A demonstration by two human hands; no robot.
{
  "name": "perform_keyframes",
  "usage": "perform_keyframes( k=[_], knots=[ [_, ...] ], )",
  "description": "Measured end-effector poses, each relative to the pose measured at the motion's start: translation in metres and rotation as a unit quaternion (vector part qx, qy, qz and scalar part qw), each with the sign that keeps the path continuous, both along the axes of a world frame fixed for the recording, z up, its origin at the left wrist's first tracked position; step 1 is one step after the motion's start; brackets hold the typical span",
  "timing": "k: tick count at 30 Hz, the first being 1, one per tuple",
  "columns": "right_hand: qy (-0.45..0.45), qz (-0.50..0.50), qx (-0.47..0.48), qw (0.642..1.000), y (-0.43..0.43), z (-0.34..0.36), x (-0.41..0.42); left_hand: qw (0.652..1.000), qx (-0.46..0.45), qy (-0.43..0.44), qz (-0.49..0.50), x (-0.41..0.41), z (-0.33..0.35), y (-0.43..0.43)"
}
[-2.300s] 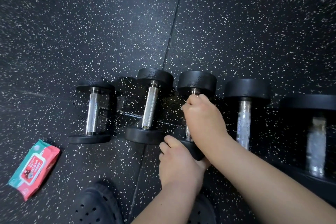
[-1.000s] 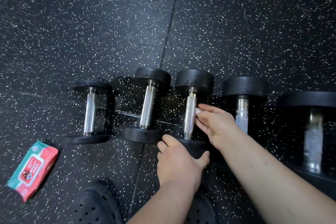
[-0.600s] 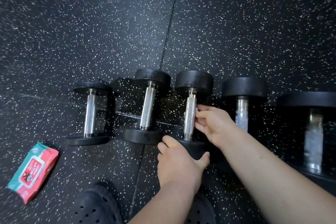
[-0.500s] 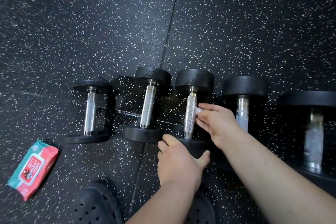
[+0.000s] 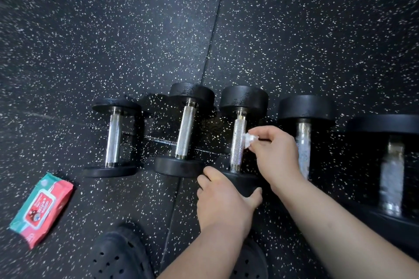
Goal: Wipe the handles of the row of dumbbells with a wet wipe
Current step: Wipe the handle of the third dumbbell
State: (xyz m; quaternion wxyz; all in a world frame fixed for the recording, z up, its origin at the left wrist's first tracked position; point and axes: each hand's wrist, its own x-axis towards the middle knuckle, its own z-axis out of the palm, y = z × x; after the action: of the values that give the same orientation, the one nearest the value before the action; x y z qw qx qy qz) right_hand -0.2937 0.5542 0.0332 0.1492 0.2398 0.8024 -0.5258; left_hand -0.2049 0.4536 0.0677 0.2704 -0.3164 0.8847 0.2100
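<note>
Several black dumbbells with metal handles lie in a row on the speckled floor. My left hand [image 5: 223, 197] grips the near head of the third dumbbell [image 5: 243, 97] from the left. Its knurled handle [image 5: 238, 145] is bare. My right hand [image 5: 275, 154] pinches a small crumpled white wet wipe [image 5: 249, 139] and holds it against the right side of that handle. The two dumbbells on the left have shiny handles [image 5: 114, 140] [image 5: 186, 133]. The handles of the two on the right [image 5: 303, 149] [image 5: 393, 179] look speckled with droplets.
A red and green pack of wet wipes [image 5: 42, 208] lies on the floor at the left. Black perforated clogs [image 5: 120, 256] are at the bottom edge. A seam between floor mats [image 5: 213, 36] runs away from me.
My right hand has come off the top of the third handle and moved down to its right side, and the wipe now shows at the fingertips. My left hand stays on the near head.
</note>
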Motion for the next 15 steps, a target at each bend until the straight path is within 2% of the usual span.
perform_keyframes(
  k=[2,6,10,15],
  knots=[
    [0.066,0.048,0.054,0.995,0.0,0.011,0.003,1.0,0.0,-0.002,-0.001,0.0,-0.001,0.0],
    [0.189,0.143,0.082,0.968,0.0,0.017,0.007,1.0,-0.005,-0.003,0.001,0.0,-0.003,0.001],
    [0.224,0.196,0.116,0.948,0.002,0.003,0.012,1.0,-0.008,-0.001,0.001,0.001,-0.005,0.0],
    [0.223,0.289,0.181,0.913,0.004,0.009,0.012,1.0,-0.011,0.0,0.0,0.002,-0.005,0.0]
  ],
)
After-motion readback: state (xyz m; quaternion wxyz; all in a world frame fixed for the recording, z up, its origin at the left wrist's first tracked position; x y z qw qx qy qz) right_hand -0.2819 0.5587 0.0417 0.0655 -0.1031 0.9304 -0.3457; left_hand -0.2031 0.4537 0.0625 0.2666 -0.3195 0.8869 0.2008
